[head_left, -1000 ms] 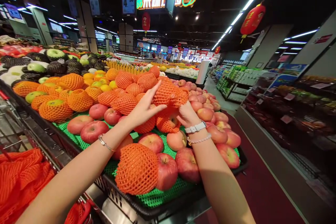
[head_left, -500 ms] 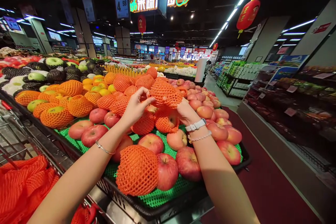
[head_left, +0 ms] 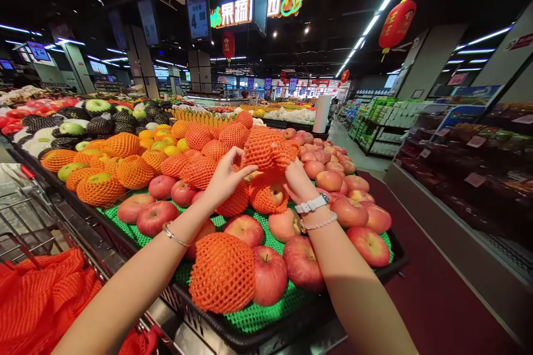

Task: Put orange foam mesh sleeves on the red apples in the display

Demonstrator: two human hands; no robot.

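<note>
Both my hands are raised over a black crate (head_left: 391, 263) of red apples lined with green mesh (head_left: 254, 316). My left hand (head_left: 227, 177) pinches the near edge of an orange foam net (head_left: 266, 151), fingers closed on it. My right hand (head_left: 296, 180), with a white watch and bead bracelet on the wrist, grips the same net from below right. The net hides whatever is inside it. Under the hands sits a netted apple (head_left: 268, 197). Bare red apples (head_left: 270, 274) and another netted one (head_left: 222, 272) lie nearer to me.
Netted fruit (head_left: 100, 188) and green apples fill the display to the left. A metal cart (head_left: 25, 216) with loose orange nets (head_left: 37, 305) stands at lower left. An aisle with red floor (head_left: 420, 299) runs on the right beside dark shelves (head_left: 470, 177).
My left hand went from spread fingers on the net to a pinch on its edge. Both hands stayed on the net, and the view shifted slightly.
</note>
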